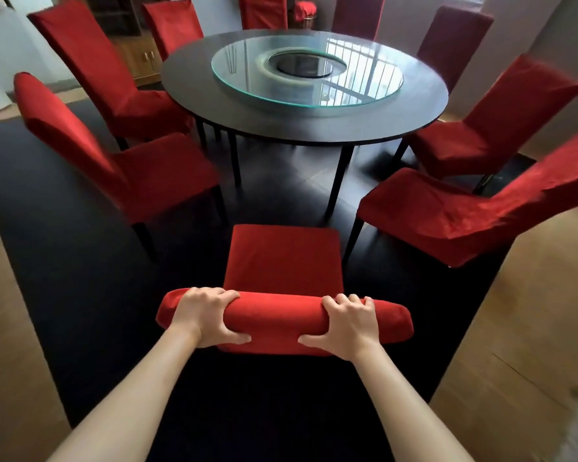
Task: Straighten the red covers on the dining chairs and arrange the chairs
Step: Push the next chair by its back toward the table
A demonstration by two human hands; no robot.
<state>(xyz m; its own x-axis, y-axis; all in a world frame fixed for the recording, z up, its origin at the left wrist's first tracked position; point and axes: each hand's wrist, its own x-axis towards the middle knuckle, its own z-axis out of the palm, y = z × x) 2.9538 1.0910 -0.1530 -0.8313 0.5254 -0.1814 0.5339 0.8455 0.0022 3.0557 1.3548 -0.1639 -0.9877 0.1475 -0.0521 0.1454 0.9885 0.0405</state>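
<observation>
Two bare forearms, left hand (207, 315) and right hand (346, 325), no sleeves, rings or watch

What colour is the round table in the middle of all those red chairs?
The round table is black, with a clear, green-edged glass turntable on top. The head view shows it.

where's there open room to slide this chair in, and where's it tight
Open: the dark floor straight ahead of the held chair, between the left neighbour chair and the right neighbour chair, up to the round table. Both the left hand and the right hand grip its backrest. Tight: the right neighbour's seat corner sits close beside it.
</observation>
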